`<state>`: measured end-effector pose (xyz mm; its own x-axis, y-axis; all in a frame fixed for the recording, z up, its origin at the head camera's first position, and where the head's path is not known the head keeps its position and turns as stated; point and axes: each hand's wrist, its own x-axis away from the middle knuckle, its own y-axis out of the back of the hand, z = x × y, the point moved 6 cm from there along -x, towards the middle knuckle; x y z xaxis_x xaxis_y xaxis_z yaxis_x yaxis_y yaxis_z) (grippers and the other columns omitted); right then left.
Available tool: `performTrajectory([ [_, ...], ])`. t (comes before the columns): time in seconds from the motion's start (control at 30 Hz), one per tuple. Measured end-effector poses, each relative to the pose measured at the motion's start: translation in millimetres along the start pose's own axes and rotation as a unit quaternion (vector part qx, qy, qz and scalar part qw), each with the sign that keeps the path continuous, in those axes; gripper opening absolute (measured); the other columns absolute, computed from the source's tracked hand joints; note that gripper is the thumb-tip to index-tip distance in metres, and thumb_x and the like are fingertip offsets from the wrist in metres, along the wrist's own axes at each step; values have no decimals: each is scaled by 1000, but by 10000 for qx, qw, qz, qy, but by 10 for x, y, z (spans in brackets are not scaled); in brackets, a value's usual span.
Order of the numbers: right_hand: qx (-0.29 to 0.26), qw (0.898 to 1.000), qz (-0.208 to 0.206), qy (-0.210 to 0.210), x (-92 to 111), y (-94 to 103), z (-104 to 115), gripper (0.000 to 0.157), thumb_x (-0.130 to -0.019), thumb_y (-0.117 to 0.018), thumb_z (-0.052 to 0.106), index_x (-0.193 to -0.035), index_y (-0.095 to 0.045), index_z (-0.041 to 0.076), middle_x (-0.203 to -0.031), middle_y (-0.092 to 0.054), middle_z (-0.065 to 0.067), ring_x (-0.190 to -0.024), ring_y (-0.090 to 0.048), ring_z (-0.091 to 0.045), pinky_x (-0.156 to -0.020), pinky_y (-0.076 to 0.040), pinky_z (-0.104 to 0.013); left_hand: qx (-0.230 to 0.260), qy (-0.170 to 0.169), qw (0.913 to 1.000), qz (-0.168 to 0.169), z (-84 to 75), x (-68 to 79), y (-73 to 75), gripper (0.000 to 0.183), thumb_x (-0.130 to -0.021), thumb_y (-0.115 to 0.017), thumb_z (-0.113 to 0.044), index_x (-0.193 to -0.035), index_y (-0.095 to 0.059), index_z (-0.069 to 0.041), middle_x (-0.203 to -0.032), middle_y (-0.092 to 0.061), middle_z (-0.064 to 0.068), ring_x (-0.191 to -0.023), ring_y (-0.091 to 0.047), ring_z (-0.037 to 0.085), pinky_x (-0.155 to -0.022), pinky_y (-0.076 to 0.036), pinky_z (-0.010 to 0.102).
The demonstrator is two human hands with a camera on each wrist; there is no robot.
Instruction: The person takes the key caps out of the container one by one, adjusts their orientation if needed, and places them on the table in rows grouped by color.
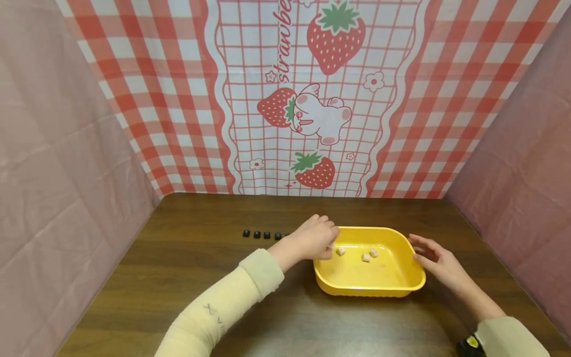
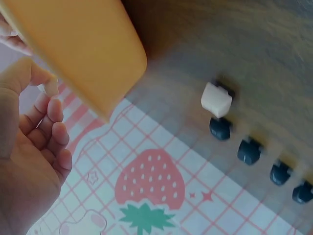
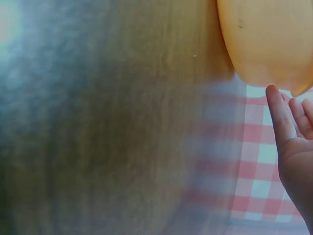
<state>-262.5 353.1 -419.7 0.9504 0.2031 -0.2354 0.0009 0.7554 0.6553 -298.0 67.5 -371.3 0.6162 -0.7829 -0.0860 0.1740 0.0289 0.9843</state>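
Note:
My left hand is over the left end of a yellow plastic tub. Its thumb and index finger pinch a small pale cube, mostly covered by the fingertips. Inside the tub lie three small pale cubes. At the tub's right end, my right hand has its fingers extended, with the thumb against the rim. Small black blocks form a row to the left of the tub, partly behind the left forearm. Another white cube shows at the row's near end in the left wrist view, overlapping a dark piece.
The tub stands on a dark wooden table. A strawberry-printed checked cloth hangs along its back edge, and pinkish curtains close off both sides. A black strap with a small device is at the right wrist.

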Motion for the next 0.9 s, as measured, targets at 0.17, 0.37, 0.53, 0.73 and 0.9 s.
performTrajectory([
  [0.17,86,9999,86,-18,-40,-6,14,54,-92,-60,16,-139,-41,-1,-129,-50,-26,-100,-45,20,-74,-46,-10,51,136,9998,-136,109,100,90,23,-78,-68,-34,-91,-56,-19,-82,-51,-9,-81,-42,13,-73,-33,28],
  [0.37,48,9999,105,27,-56,-19,15,52,-91,-60,13,-138,-42,0,-128,-51,-22,-99,-46,19,-74,-46,-10,177,326,9987,-347,285,241,141,22,-77,-68,-32,-89,-57,-19,-81,-52,-9,-82,-43,13,-74,-33,29],
  [0.53,58,10000,60,32,-54,-26,16,51,-91,-60,13,-137,-43,-1,-127,-52,-22,-99,-46,20,-73,-47,-11,260,482,9969,-559,436,378,139,20,-75,-69,-32,-82,-56,-20,-79,-51,-9,-79,-43,13,-72,-33,28],
  [0.73,92,9999,58,-4,-45,-26,14,51,-91,-60,14,-137,-44,0,-128,-50,-28,-98,-46,20,-73,-47,-11,250,615,9956,-655,618,546,80,19,-73,-69,-29,-78,-54,-20,-77,-51,-9,-78,-43,13,-71,-32,28],
  [0.9,164,9999,19,-12,-36,-20,3,49,-91,-60,14,-136,-45,-1,-125,-52,-27,-96,-46,20,-72,-47,-11,283,704,9954,-580,742,679,-30,19,-72,-70,-27,-76,-53,-19,-74,-50,-9,-74,-42,13,-69,-31,28],
])
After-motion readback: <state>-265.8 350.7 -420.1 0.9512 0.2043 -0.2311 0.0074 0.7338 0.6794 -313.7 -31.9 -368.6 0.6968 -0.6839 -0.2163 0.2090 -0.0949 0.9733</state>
